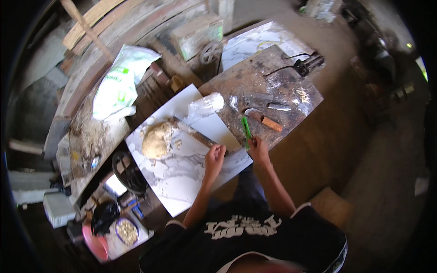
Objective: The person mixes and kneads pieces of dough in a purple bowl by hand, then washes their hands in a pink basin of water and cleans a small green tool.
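My left hand (215, 155) is closed around the near end of a long, flat, brownish-grey bar (193, 132). Its far end reaches to a pale, dough-like lump (155, 142) with crumbs beside it, on the white marble-patterned board (173, 182). Over the near edge of the worn dark table, the fingers of my right hand (258, 149) close on a slim bright green tool (246, 129); its exact kind is unclear. Just beyond it lies a tool with an orange-brown handle (272, 123), and a small shiny blade-like piece (279, 107) rests farther back.
A clear plastic container (207, 103) stands where board and dark table (232, 82) meet. A black clamp-like device (308, 63) sits at the far right corner. A white and green sack (122, 84) lies to the left. Lower left are a pink basin (95, 243) and a bowl of pale pieces (127, 231).
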`<state>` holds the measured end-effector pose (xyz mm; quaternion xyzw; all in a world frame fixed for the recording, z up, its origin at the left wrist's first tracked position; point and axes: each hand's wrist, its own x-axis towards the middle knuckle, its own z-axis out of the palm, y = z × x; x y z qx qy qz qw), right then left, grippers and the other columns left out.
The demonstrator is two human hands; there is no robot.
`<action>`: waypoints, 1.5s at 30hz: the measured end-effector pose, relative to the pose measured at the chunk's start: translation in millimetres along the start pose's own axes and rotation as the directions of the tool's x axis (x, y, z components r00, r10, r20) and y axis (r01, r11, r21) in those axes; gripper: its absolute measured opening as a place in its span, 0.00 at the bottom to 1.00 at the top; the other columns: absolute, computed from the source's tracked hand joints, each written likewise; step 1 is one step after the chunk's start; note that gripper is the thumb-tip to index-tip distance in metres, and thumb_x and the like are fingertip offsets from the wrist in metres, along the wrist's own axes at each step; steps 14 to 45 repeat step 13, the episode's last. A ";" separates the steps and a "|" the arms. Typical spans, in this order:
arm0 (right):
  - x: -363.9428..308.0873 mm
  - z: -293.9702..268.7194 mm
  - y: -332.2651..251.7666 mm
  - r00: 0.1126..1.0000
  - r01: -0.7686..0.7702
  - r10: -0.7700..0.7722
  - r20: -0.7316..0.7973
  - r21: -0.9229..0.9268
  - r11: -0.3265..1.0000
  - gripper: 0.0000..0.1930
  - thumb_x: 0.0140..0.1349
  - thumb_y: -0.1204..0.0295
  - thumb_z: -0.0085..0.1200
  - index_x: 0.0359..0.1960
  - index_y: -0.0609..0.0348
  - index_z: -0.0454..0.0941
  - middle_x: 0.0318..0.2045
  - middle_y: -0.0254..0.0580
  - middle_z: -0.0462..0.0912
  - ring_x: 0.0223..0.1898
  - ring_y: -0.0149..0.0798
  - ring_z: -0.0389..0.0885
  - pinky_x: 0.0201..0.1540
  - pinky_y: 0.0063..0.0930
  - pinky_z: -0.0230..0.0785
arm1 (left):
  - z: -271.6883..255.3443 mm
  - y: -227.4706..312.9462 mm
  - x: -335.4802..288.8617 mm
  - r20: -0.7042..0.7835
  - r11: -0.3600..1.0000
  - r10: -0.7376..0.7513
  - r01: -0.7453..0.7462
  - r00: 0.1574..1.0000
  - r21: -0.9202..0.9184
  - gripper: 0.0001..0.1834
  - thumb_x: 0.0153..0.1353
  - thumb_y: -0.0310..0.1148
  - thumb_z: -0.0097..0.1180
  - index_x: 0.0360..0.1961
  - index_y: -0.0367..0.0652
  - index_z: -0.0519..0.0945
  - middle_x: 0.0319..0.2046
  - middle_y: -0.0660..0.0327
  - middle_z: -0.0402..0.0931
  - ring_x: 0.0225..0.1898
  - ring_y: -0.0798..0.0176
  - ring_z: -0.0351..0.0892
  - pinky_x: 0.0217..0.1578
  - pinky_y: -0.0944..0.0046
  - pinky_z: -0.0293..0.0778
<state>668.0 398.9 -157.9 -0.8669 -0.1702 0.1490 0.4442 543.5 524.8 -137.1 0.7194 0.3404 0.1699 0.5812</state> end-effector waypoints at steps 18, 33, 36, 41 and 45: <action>63.6 -101.1 -18.8 0.886 0.437 -0.275 0.374 -0.473 0.765 0.15 0.51 0.64 0.49 0.40 0.56 0.68 0.35 0.52 0.75 0.42 0.50 0.72 0.42 0.41 0.63 | 83.3 65.6 -11.9 -0.426 0.979 -0.156 0.197 0.891 0.054 0.10 0.54 0.33 0.51 0.34 0.38 0.74 0.28 0.57 0.76 0.28 0.68 0.75 0.27 0.71 0.70; 63.6 -101.1 -18.8 0.886 0.437 -0.275 0.374 -0.473 0.765 0.15 0.51 0.64 0.49 0.40 0.56 0.68 0.35 0.52 0.75 0.42 0.50 0.72 0.42 0.41 0.63 | 83.3 65.6 -11.9 -0.426 0.979 -0.156 0.197 0.891 0.054 0.10 0.54 0.33 0.51 0.34 0.38 0.74 0.28 0.57 0.76 0.28 0.68 0.75 0.27 0.71 0.70; 63.6 -101.1 -18.8 0.886 0.437 -0.275 0.374 -0.473 0.765 0.15 0.51 0.64 0.49 0.40 0.56 0.68 0.35 0.52 0.75 0.42 0.50 0.72 0.42 0.41 0.63 | 83.3 65.6 -11.9 -0.426 0.979 -0.156 0.197 0.891 0.054 0.10 0.54 0.33 0.51 0.34 0.38 0.74 0.28 0.57 0.76 0.28 0.68 0.75 0.27 0.71 0.70; 63.6 -101.1 -18.8 0.886 0.437 -0.275 0.374 -0.473 0.765 0.15 0.51 0.64 0.49 0.40 0.56 0.68 0.35 0.52 0.75 0.42 0.50 0.72 0.42 0.41 0.63 | 83.3 65.6 -11.9 -0.426 0.979 -0.156 0.197 0.891 0.054 0.10 0.54 0.33 0.51 0.34 0.38 0.74 0.28 0.57 0.76 0.28 0.68 0.75 0.27 0.71 0.70; 63.6 -101.1 -18.8 0.886 0.437 -0.275 0.374 -0.473 0.765 0.15 0.51 0.64 0.49 0.40 0.56 0.68 0.35 0.52 0.75 0.42 0.50 0.72 0.42 0.41 0.63 | 83.3 65.6 -11.9 -0.426 0.979 -0.156 0.197 0.891 0.054 0.10 0.54 0.33 0.51 0.34 0.38 0.74 0.28 0.57 0.76 0.28 0.68 0.75 0.27 0.71 0.70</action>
